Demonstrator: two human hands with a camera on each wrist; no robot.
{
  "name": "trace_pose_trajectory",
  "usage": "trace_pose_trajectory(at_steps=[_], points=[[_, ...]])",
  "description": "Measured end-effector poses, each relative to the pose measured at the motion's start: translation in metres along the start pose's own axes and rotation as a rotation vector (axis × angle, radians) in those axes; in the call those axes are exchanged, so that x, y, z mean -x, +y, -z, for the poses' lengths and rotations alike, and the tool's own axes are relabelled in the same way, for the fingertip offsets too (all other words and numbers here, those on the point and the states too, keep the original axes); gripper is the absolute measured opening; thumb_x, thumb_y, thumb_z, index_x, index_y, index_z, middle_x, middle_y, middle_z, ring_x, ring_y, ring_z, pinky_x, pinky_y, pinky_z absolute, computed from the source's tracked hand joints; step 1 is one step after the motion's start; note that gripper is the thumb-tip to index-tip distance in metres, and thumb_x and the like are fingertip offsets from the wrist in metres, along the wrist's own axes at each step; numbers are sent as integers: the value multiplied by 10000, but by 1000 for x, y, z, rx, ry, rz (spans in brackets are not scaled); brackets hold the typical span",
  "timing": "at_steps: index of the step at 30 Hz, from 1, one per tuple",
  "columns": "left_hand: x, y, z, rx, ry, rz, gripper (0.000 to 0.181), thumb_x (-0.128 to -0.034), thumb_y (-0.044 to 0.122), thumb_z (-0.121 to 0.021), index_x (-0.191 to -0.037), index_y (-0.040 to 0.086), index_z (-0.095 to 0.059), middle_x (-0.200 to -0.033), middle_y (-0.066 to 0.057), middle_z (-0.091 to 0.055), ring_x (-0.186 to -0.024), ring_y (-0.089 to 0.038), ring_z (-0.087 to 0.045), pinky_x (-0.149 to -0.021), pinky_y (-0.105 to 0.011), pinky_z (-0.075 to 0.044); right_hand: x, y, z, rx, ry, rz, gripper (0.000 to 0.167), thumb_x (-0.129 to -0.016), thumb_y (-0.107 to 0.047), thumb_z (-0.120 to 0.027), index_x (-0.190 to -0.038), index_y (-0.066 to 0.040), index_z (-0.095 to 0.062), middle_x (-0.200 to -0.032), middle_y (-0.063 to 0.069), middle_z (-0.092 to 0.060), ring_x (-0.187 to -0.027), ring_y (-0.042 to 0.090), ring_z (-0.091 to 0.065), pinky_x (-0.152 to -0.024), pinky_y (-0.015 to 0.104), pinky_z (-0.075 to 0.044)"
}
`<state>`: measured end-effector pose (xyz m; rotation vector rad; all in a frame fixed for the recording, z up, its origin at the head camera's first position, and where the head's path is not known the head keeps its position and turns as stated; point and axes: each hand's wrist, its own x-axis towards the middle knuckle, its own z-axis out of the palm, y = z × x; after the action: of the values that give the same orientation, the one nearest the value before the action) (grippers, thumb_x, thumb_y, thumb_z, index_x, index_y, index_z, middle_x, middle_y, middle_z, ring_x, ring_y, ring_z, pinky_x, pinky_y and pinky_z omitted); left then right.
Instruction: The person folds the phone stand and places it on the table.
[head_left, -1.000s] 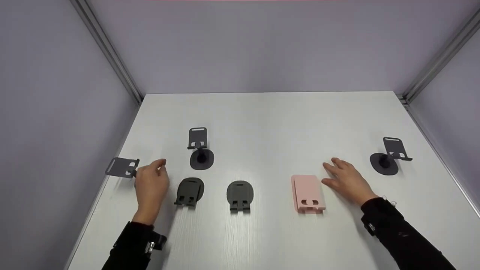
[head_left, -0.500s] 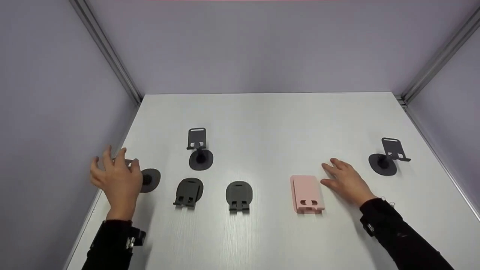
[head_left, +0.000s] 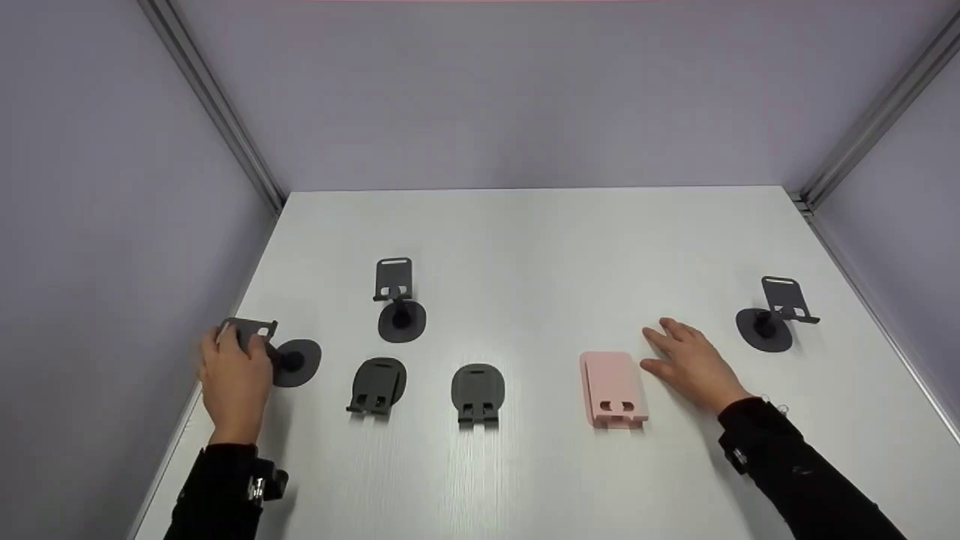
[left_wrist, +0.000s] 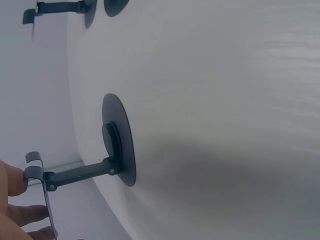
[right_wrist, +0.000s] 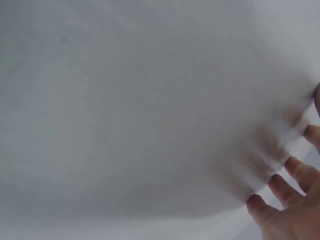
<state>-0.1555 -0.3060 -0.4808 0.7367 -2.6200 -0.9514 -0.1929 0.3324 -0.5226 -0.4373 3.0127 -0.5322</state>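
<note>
At the table's left edge, my left hand (head_left: pixel 236 386) holds the tilted plate of a dark grey phone stand (head_left: pixel 296 363), its round base on the table. In the left wrist view, the fingers meet the plate on its lipped side, and the stand's hinged arm (left_wrist: pixel 80 173) reaches from plate to base; some fingertips lie out of frame. My right hand (head_left: pixel 694 367) rests on the white table with fingers spread, just right of a folded pink phone stand (head_left: pixel 615 382). Only table and fingertips (right_wrist: pixel 292 162) show in the right wrist view.
Two folded dark stands (head_left: pixel 379 384) lie between the hands. An unfolded stand (head_left: pixel 401 321) stands behind them; another unfolded stand (head_left: pixel 765 330) is far right. The white table (head_left: pixel 525 247) is bounded by grey panels at the back and both sides.
My left hand has moved left past the stand's base, spread its fingers over the plate, then drawn them in onto it. My right hand stays in place.
</note>
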Motion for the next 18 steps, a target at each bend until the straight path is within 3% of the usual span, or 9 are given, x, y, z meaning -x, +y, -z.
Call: trace_pose_trajectory(at_steps=[3, 6, 9, 13, 15, 18], points=[[-2, 0, 1, 65, -19, 45, 653, -1062, 331, -447, -1581, -22, -266, -1630, -258, -126, -1405, -585, -270, -1047, -717, -363, 0, 0, 0, -3, 3, 3, 607, -999, -348, -664, -1483, -15, -509, -1546, 313, -388, -1407, 547, -339, -1142, 671, -294], [-5, 1, 3, 153, -62, 148, 832, -1021, 386, -505, -1620, -8, -84, -1602, -290, -29, -1393, -596, -242, -1083, -679, -348, 0, 0, 0, -6, 5, 7, 606, -998, -345, -666, -1480, -12, -511, -1544, 315, -389, -1406, 546, -340, -1142, 670, -294], [-8, 0, 5, 209, -90, 215, 933, -988, 405, -556, -1613, -27, -13, -1594, -330, -63, -1411, -572, -236, -1139, -634, -307, 0, 0, -1, -9, 6, 9, 607, -998, -349, -666, -1478, -11, -513, -1543, 318, -389, -1405, 548, -340, -1142, 671, -291], [-9, -2, 6, 278, -90, 224, 843, -1000, 312, -575, -1587, -66, -102, -1596, -330, -218, -1453, -482, -289, -1180, -552, -307, 1, -1, 0, -4, 0, 3, 609, -1000, -354, -662, -1480, -11, -510, -1545, 320, -385, -1404, 554, -339, -1142, 677, -288], [-8, -3, 6, 334, -87, 244, 780, -1014, 262, -570, -1583, -42, -132, -1575, -302, -299, -1398, -411, -397, -1107, -480, -417, 0, -1, 0, 1, -4, 2, 608, -1001, -351, -659, -1480, -9, -509, -1546, 321, -384, -1403, 557, -337, -1144, 679, -285], [-6, -4, 6, 427, -96, 286, 734, -1036, 221, -558, -1593, 19, -125, -1508, -267, -399, -1149, -294, -591, -866, -341, -558, 0, -1, 0, 3, -7, 0, 608, -1000, -348, -659, -1482, -9, -507, -1548, 320, -381, -1405, 557, -333, -1147, 676, -282]])
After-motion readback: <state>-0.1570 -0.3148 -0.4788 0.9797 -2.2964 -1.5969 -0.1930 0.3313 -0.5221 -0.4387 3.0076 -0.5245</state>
